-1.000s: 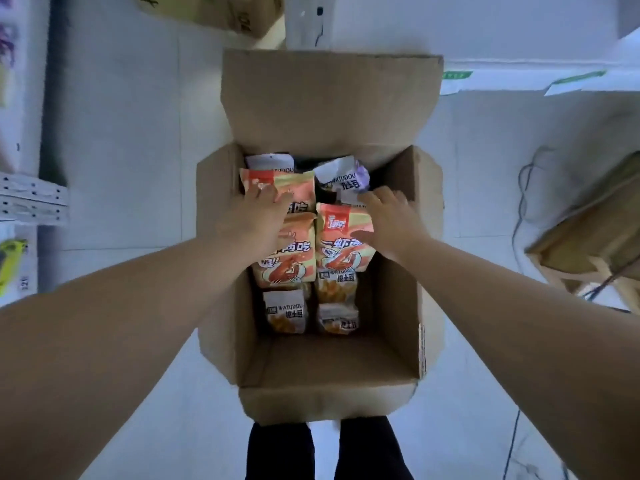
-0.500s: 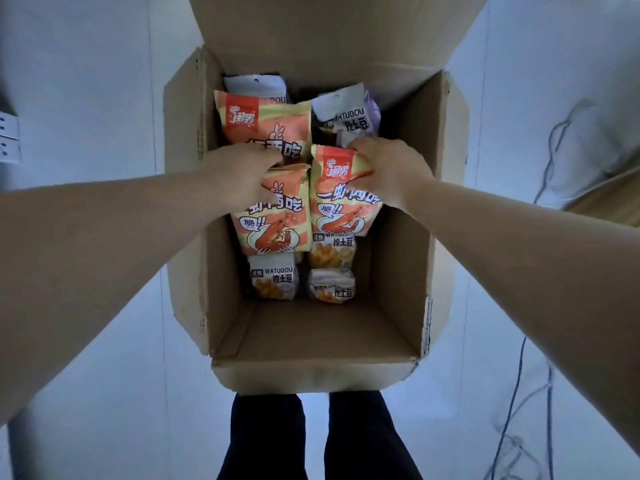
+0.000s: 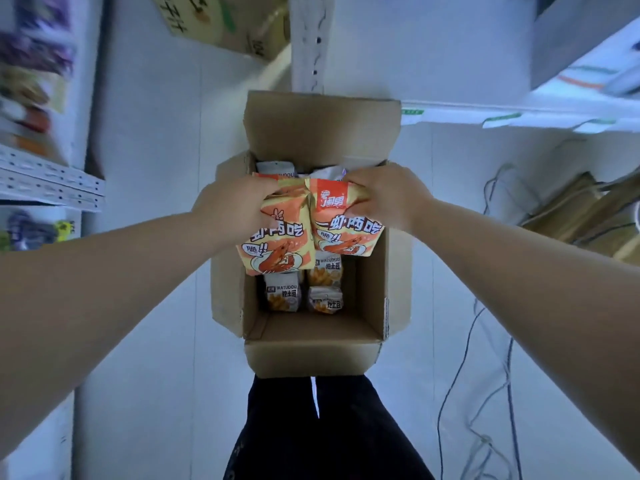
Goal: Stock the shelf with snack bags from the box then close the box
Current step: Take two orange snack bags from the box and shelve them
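Observation:
An open cardboard box (image 3: 311, 355) stands on the floor in front of my legs, all flaps up. My left hand (image 3: 235, 206) grips the top of an orange shrimp snack bag (image 3: 277, 251). My right hand (image 3: 388, 195) grips the top of a second orange shrimp snack bag (image 3: 346, 230). Both bags are lifted side by side over the box's middle. Under them lie white potato snack bags (image 3: 282, 296), and more white bags (image 3: 277, 167) show at the far end.
A white shelf (image 3: 52, 183) with blurred goods stands at the left. Another shelf edge with price tags (image 3: 502, 117) runs at the upper right. Cables (image 3: 467, 375) trail over the floor on the right, beside brown cardboard (image 3: 581, 216). A carton (image 3: 214, 22) sits at the top.
Both hands have closed on the two orange bags and raised them out of the stack. The view has tilted up, showing the shelves again.

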